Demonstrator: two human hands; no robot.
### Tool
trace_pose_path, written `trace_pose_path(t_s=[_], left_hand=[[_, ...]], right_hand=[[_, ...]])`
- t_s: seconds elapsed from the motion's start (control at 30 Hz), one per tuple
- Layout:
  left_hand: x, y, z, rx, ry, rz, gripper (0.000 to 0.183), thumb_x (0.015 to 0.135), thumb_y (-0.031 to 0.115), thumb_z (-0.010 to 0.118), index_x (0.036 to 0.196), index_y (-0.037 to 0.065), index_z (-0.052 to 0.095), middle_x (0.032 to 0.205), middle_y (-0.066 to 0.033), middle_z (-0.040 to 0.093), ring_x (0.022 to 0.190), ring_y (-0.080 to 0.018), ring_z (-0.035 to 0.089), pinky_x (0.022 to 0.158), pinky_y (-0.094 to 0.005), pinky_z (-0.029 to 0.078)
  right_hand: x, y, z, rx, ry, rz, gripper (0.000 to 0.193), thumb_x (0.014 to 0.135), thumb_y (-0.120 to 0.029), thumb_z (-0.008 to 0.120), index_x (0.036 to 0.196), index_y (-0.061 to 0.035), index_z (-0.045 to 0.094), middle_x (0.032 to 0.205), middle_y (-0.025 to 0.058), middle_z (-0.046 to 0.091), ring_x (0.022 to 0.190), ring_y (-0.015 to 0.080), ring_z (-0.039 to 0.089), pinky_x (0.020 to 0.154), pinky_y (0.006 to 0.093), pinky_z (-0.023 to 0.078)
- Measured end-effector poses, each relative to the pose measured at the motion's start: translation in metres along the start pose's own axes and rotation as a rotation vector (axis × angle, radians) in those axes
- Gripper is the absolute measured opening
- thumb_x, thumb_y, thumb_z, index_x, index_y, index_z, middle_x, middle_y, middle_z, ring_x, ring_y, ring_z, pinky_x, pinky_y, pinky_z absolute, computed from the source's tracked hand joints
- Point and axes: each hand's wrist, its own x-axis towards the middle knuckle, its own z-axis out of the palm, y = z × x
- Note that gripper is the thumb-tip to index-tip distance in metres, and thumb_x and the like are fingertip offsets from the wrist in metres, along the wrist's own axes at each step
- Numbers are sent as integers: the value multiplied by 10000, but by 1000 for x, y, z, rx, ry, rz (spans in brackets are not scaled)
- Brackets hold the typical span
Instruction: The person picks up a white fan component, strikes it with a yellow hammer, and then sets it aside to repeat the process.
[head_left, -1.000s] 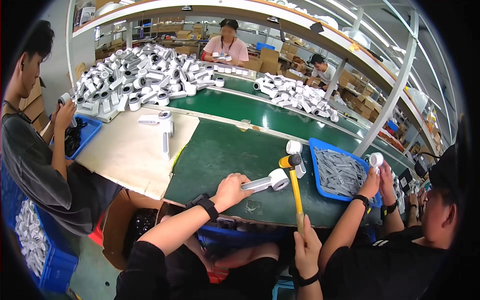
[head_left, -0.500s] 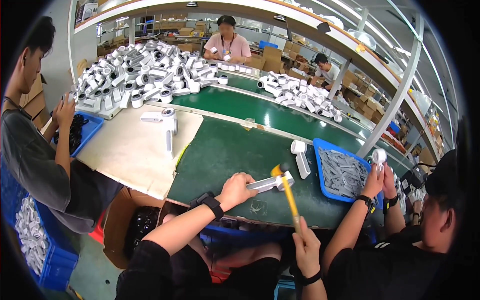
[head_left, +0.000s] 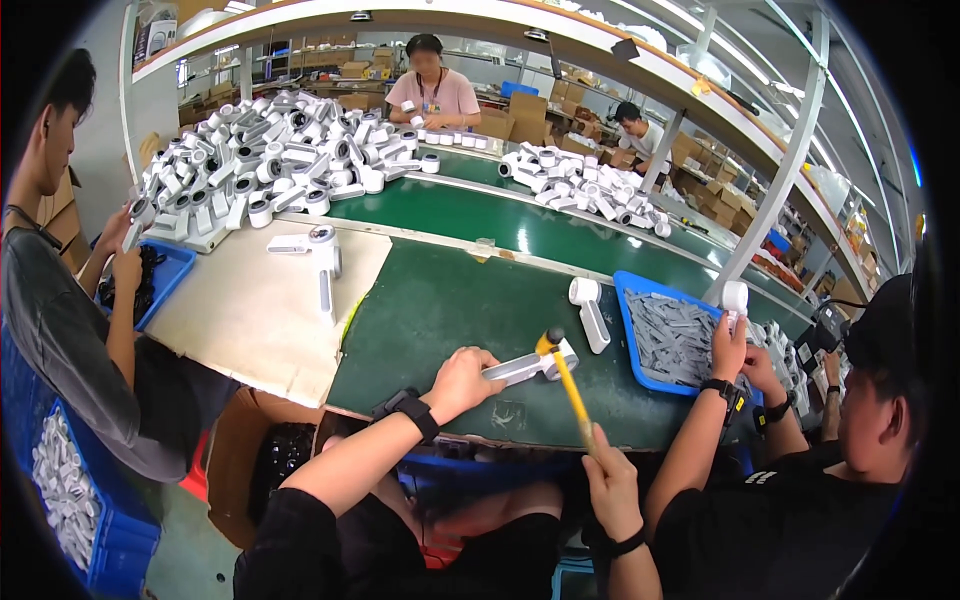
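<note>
My left hand [head_left: 465, 385] grips the handle end of a white handheld device [head_left: 515, 371] with a grey strip and a round head, which lies on the green worktop. A hammer [head_left: 572, 396] with a yellow handle and dark-tipped head is held near the end of its handle by my right hand [head_left: 612, 485]. The hammer head is over the round head of the device and partly covers it; whether they touch I cannot tell. Just beyond lies another such white device [head_left: 590, 314], touched by neither hand.
A blue tray [head_left: 632, 347] of grey strips stands on the right, beside a co-worker's hands [head_left: 735, 345] holding a white device. Cardboard [head_left: 240, 290] covers the left worktop, with two devices on it. A large heap of devices [head_left: 270, 155] lies beyond. Another person works at left.
My hammer and left-hand grip look nearly the same. The whole view has shifted slightly. The right co-worker has lifted a device higher in one hand; the left person now holds a device.
</note>
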Motion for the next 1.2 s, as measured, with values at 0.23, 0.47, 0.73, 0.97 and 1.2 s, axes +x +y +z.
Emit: trace_pose_path(t_s=[0.23, 0.47, 0.73, 0.97, 1.2], left_hand=[[3, 4, -1, 24, -52, 2, 309, 716, 194, 800, 945, 0, 728, 907, -175, 688, 853, -322, 665, 794, -388, 521], [11, 6, -6, 164, -198, -2, 362, 750, 245, 790, 1021, 16, 718, 969, -185, 696, 930, -310, 670, 837, -408, 517], [10, 2, 17, 134, -127, 14, 373, 805, 241, 752, 1100, 23, 683, 996, -196, 666, 1025, -360, 588, 925, -432, 458], [13, 3, 12, 130, -141, -18, 344, 761, 241, 775, 1046, 55, 728, 1020, -198, 652, 1027, -366, 568, 942, -444, 453], [9, 0, 11, 134, -98, 24, 372, 724, 228, 803, 1054, 73, 732, 947, -152, 676, 1012, -312, 587, 921, -406, 476]], right_hand=[[4, 16, 11, -13, -17, 29, 523, 885, 26, 606, 1396, -24, 505, 806, 143, 557, 716, 231, 552, 674, 332, 456], [-16, 13, 2, 29, -25, -16, 513, 903, -34, 623, 1403, -59, 510, 807, 139, 548, 701, 304, 574, 656, 366, 478], [-14, 0, -2, 95, 48, -3, 538, 887, 14, 614, 1409, -42, 497, 815, 141, 550, 719, 263, 566, 685, 324, 471], [-15, -3, 1, 87, -26, 11, 518, 903, -56, 621, 1406, -87, 502, 806, 136, 546, 687, 318, 578, 634, 386, 480], [-13, -9, 2, 129, -48, 25, 516, 896, -44, 626, 1398, -51, 506, 808, 146, 545, 707, 304, 571, 673, 364, 474]])
